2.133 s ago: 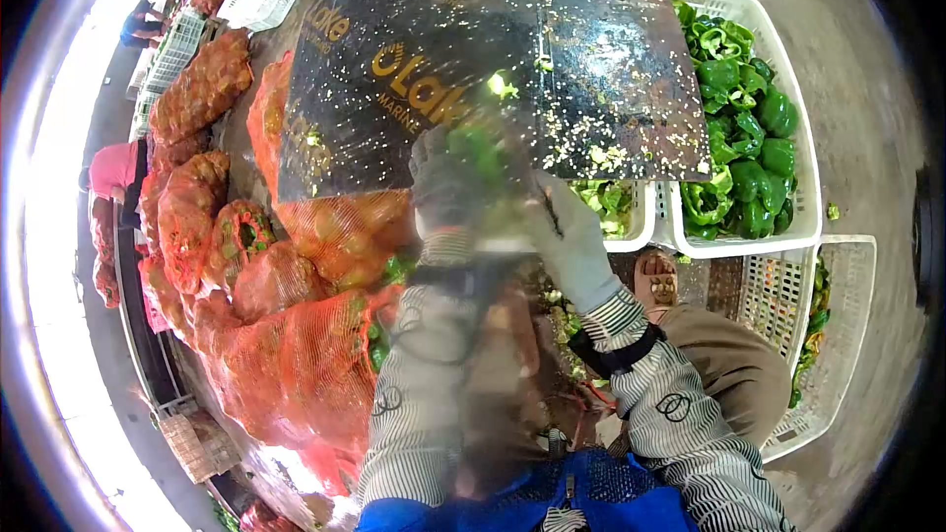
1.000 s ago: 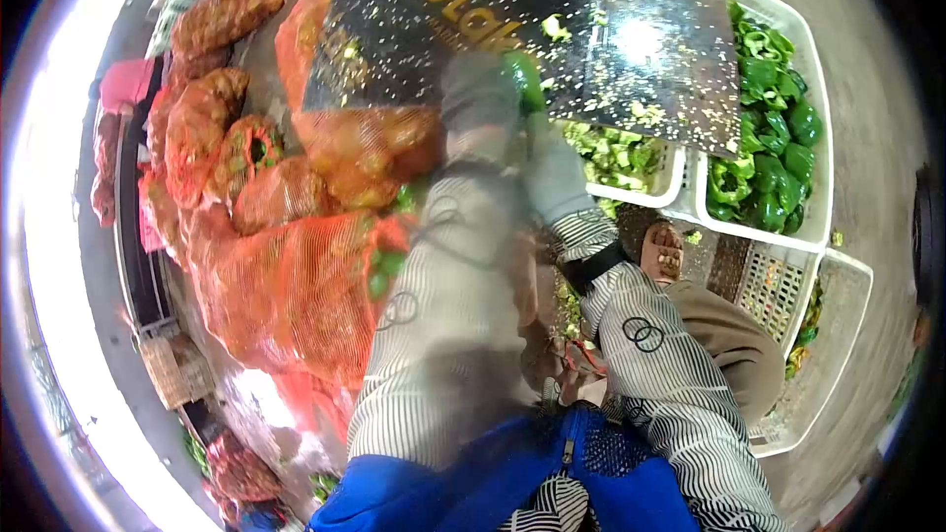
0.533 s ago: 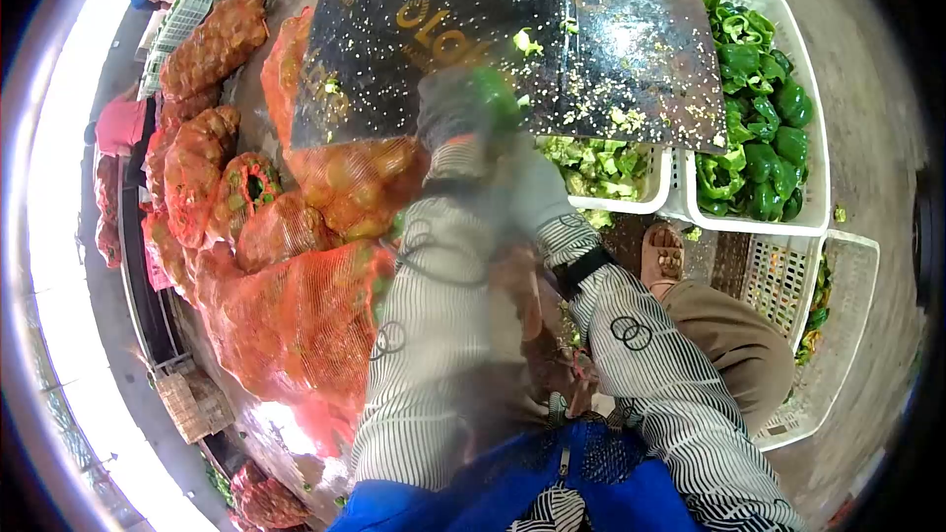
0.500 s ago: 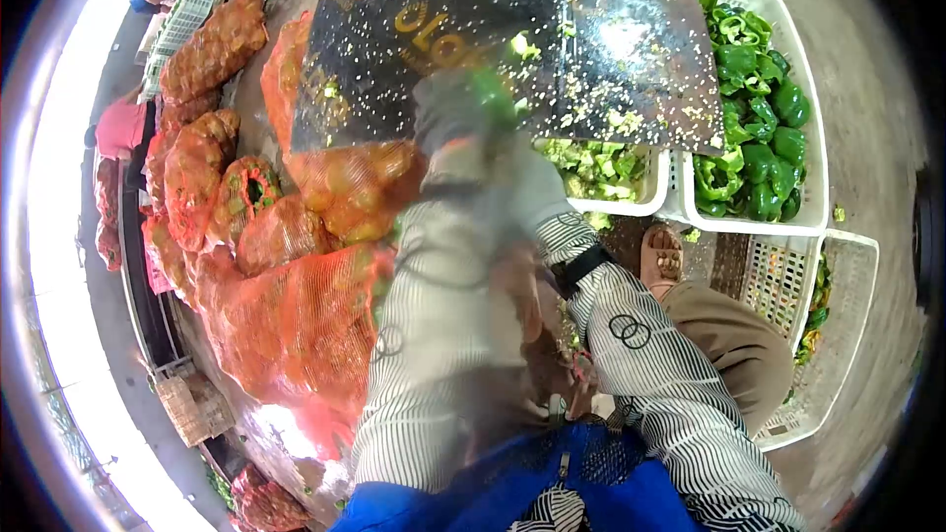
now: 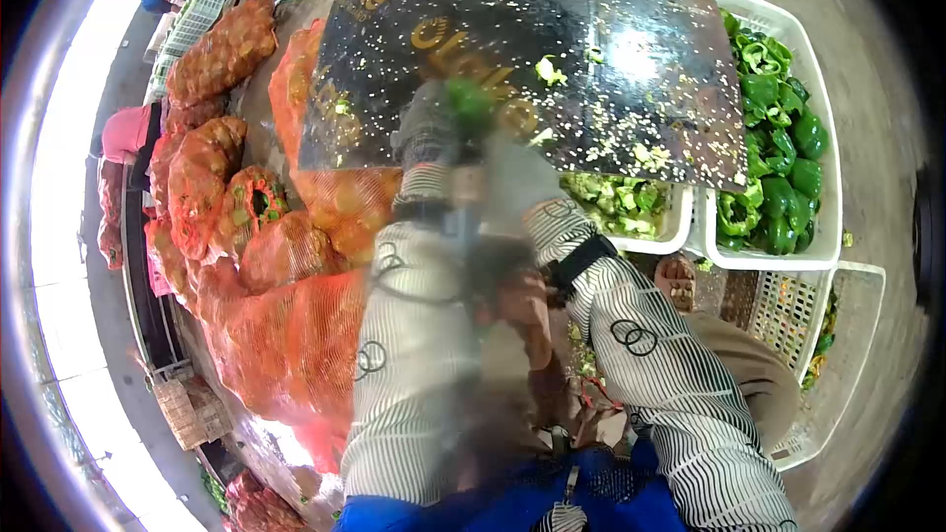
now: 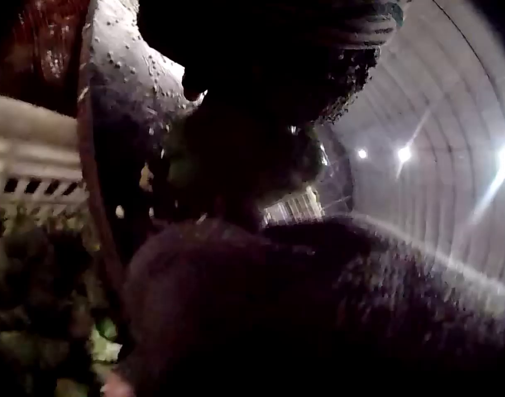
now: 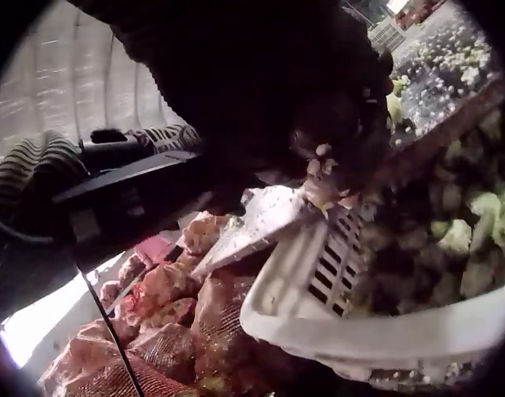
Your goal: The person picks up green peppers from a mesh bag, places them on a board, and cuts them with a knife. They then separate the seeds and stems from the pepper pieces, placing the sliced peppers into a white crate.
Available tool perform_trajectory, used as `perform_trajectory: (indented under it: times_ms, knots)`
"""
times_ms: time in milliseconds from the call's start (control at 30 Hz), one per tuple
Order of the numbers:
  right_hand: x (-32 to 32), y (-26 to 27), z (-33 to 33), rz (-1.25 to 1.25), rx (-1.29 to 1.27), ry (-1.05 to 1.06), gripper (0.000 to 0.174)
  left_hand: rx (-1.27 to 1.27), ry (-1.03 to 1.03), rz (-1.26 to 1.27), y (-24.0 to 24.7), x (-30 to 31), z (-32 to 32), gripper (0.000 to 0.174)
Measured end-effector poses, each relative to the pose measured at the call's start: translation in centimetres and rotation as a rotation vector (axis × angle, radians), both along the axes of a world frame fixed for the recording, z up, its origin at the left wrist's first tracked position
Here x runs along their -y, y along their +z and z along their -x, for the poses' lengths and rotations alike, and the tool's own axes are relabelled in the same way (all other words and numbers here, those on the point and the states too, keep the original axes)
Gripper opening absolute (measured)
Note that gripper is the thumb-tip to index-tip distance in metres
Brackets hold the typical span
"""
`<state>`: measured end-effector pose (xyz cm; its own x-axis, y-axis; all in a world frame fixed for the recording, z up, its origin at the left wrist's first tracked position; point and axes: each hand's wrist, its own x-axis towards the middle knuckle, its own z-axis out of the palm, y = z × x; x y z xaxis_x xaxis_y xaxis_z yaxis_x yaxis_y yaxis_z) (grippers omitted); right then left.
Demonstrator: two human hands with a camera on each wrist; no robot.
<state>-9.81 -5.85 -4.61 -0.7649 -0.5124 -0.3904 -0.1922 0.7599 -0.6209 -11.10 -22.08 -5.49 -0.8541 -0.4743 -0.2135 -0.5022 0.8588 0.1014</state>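
In the head view my gloved left hand [image 5: 428,126] grips a green bell pepper [image 5: 469,101], blurred, over the near edge of the dark board [image 5: 394,89]. My gloved right hand [image 5: 520,175] is close beside it, blurred on its inner side. A knife blade [image 7: 265,219], flecked with pale bits, juts from the dark right hand [image 7: 260,99] in the right wrist view, seeds clinging by the fingers. Deep shadow covers the left hand [image 6: 260,306] in the left wrist view, and the pepper's outline is mostly lost there.
Seeds and scraps litter the board. Below its right edge is a white crate [image 5: 680,227] of pepper cores; right of that, a crate [image 5: 833,187] of green peppers. A tilted crate [image 5: 857,335] stands lower right. Red mesh sacks [image 5: 286,355] fill the left.
The head view has shifted slightly, so board and crates sit lower than half a second ago. Both hands remain together at the board's near edge, the pepper still in the left.
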Motion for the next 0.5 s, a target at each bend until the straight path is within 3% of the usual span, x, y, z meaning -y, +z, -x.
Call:
perform_trajectory:
  times_ms: [33, 67, 100, 167, 233, 267, 300, 333, 367, 400, 500]
  knots:
    - [0.5, -0.7, 0.0, 0.004, 0.002, 0.007, 0.034, -0.037, -0.061, 0.015, -2.8, 2.9, -0.2, 0.042]
    - [0.7, -0.2, -0.2, -0.041, -0.035, 0.069, 0.035, -0.271, 0.111, -0.083, 2.0, -0.4, -1.2, 0.039]
    - [0.5, 0.6, -0.4, -0.091, -0.071, 0.138, 0.037, -0.255, 0.198, -0.041, -0.2, 1.9, -0.1, 0.039]
    - [0.0, 0.5, -0.5, -0.01, -0.019, 0.16, 0.042, -0.331, 0.212, -0.114, 1.7, 1.3, 0.0, 0.036]
    - [-1.2, -1.7, -1.4, 0.057, -0.251, 0.29, 0.044, -0.444, 0.101, -0.09, 2.1, 0.7, 0.1, 0.041]
    - [-2.3, -0.9, -2.6, 0.034, -0.183, 0.226, 0.042, -0.535, -0.018, 0.069, -0.2, 0.7, 0.0, 0.043]
    - [-3.2, -0.1, -3.0, 0.011, -0.125, 0.162, 0.04, -0.302, 0.105, -0.02, -1.8, 1.5, 3.0, 0.039]
    - [-4.0, -2.3, -2.3, 0.085, -0.211, 0.108, 0.039, -0.396, 0.294, -0.187, -1.8, 0.9, 3.7, 0.036]
    - [-4.8, -3.8, -2.1, 0.155, -0.281, 0.047, 0.038, -0.412, 0.283, 0.109, -2.1, -1.5, 4.3, 0.033]
    - [-6.2, -5.2, -1.5, 0.29, -0.011, -0.049, 0.038, -0.387, 0.329, 0.11, -2.7, -1.6, 3.2, 0.033]
    - [-6.8, -0.7, -0.1, 0.659, 0.619, -0.42, 0.031, -0.594, 0.156, 0.123, -4.1, -1.0, 3.0, 0.033]
